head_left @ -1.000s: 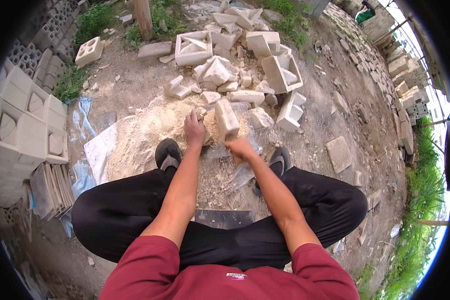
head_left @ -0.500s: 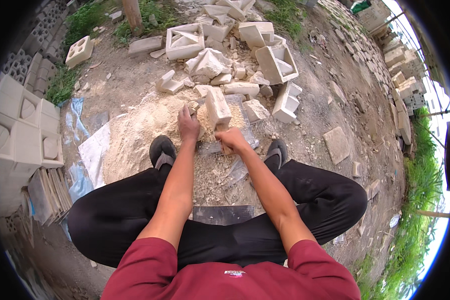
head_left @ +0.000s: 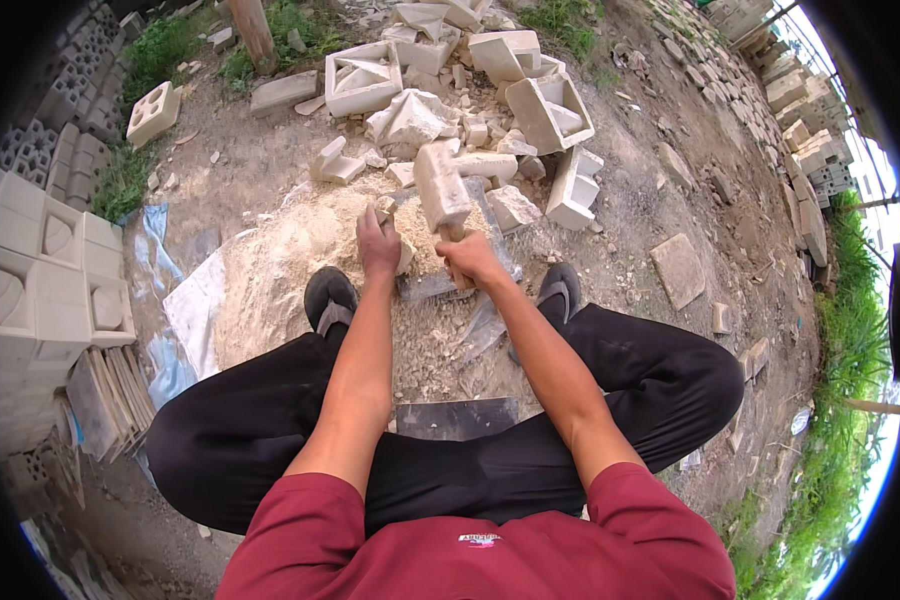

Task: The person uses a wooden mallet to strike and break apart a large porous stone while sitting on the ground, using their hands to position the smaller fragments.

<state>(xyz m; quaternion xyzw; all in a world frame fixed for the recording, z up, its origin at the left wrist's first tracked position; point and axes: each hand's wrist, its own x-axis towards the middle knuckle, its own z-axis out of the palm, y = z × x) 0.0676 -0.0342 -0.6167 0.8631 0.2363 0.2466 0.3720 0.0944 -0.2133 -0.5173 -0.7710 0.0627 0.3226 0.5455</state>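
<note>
My right hand (head_left: 473,258) is wrapped round the short wooden handle of a mallet (head_left: 441,188). The mallet's big, dusty, block-shaped head points away from me, raised over a flat grey slab (head_left: 422,288) strewn with crumbs. Just left of it, my left hand (head_left: 378,246) has its fingers closed on a pale stone chunk (head_left: 384,208), which shows past the fingertips. Another bit of pale stone (head_left: 405,258) shows beside that hand's wrist. Left of my left hand spreads a heap of cream-coloured crushed stone (head_left: 270,275).
Broken pale blocks, one a square hollow block (head_left: 365,80), pile up ahead. A flat stone (head_left: 678,271) lies to the right. Stacked blocks (head_left: 50,260) and leaning thin boards (head_left: 110,390) stand at left. A dark board (head_left: 457,419) lies between my legs.
The mallet head has tilted slightly and stands a little farther from the slab, moving with my right hand. My left hand stays at the stone chunk. The whole view has shifted slightly.
</note>
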